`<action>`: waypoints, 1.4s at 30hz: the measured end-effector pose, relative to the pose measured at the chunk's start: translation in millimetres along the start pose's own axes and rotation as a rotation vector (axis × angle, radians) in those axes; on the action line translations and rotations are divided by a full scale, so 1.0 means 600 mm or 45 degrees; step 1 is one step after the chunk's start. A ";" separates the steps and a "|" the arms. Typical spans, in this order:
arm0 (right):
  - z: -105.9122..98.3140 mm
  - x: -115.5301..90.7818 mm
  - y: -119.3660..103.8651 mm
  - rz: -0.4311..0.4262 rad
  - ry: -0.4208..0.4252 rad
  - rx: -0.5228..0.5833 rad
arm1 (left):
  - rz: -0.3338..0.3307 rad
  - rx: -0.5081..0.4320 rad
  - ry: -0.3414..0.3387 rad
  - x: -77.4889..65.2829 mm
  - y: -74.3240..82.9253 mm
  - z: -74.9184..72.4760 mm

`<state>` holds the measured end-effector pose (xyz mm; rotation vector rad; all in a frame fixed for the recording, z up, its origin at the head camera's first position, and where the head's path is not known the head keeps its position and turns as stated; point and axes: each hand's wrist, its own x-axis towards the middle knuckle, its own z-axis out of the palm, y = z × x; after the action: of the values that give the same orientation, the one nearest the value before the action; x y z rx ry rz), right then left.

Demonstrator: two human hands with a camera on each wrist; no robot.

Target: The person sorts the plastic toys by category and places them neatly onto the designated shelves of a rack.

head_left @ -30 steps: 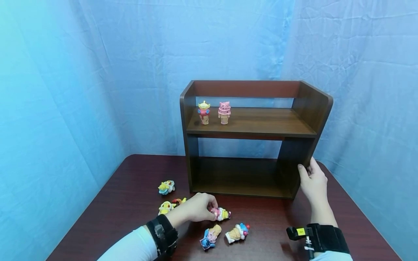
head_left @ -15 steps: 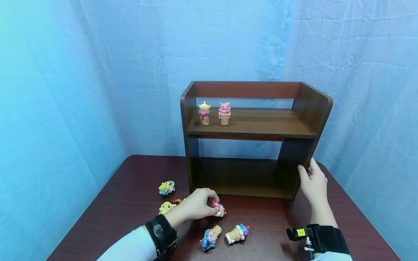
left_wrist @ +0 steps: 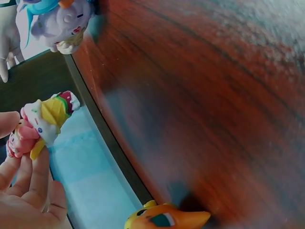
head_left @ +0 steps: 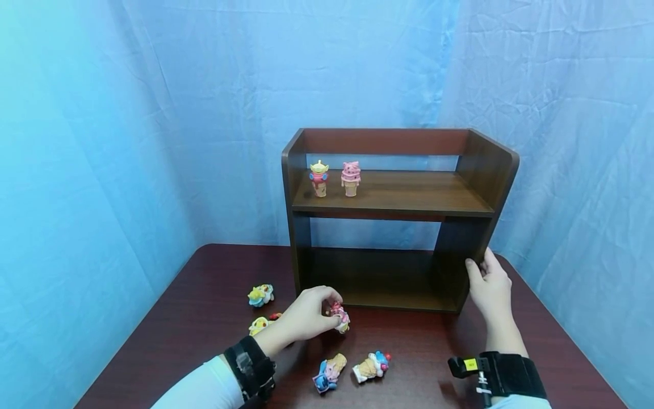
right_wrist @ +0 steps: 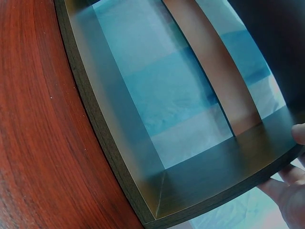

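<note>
Between thumb and fingers my left hand (head_left: 310, 312) pinches a small pink, white and yellow ice-cream figurine (left_wrist: 45, 121), just in front of the shelf's bottom edge in the head view. The figurine is tilted, its pink end toward the palm. My right hand (head_left: 490, 287) grips the right side panel of the dark wooden shelf (head_left: 393, 210), thumb in front and fingers behind. On the upper board stand a yellow-headed figurine (head_left: 319, 179) and a pink cone figurine (head_left: 351, 179), both upright.
A blue-and-cone figurine (head_left: 329, 372) and a white-and-blue cone figurine (head_left: 371, 366) lie on the table (head_left: 409, 341) near the front. Left of the shelf lie a yellow-and-teal figurine (head_left: 261, 295) and a yellow figurine (head_left: 259, 325), with a red piece partly hidden behind my left wrist.
My left hand has lifted the pink figurine from the table and moved slightly toward the shelf, turning it from lying flat to a steeper tilt. The right hand keeps its grip.
</note>
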<state>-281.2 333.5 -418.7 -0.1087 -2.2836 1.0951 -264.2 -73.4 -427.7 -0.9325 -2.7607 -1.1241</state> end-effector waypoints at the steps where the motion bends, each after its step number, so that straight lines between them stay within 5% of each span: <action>1: 0.000 0.000 0.000 0.000 0.000 -0.002 | 0.002 -0.006 0.008 0.000 0.001 -0.001; 19: 0.001 -0.002 -0.001 -0.017 0.017 -0.015 | 0.082 -0.093 0.147 0.004 0.019 -0.034; 42: 0.004 -0.001 0.000 0.015 0.038 -0.011 | 0.241 -0.046 0.407 0.023 0.056 -0.078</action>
<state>-282.3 331.6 -420.2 -0.1410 -2.2638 1.0824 -266.5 -77.3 -368.7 -0.9041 -2.3553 -1.1776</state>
